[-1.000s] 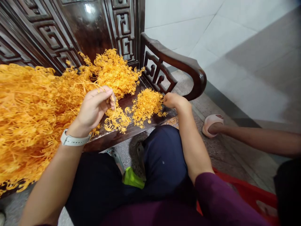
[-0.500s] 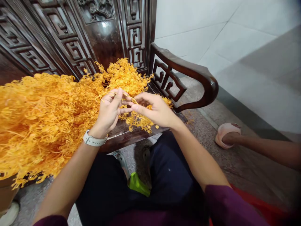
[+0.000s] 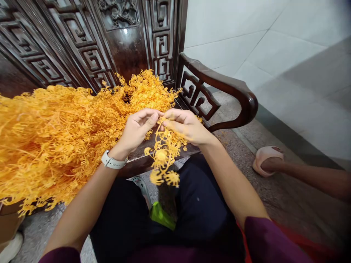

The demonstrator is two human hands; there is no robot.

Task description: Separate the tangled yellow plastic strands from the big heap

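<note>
Left hand (image 3: pixel 138 129) and right hand (image 3: pixel 186 126), grips closed together on a dangling orange sprig (image 3: pixel 164 153), beside an orange heap (image 3: pixel 55 138) on a carved wooden settee (image 3: pixel 248 98).

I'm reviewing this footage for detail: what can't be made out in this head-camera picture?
Head view:
- the sprig stems where they meet the fingers, hidden by the left hand and right hand
- the orange heap, cut off by the left edge
- the red object, hidden by the purple sleeve and bottom edge
</note>
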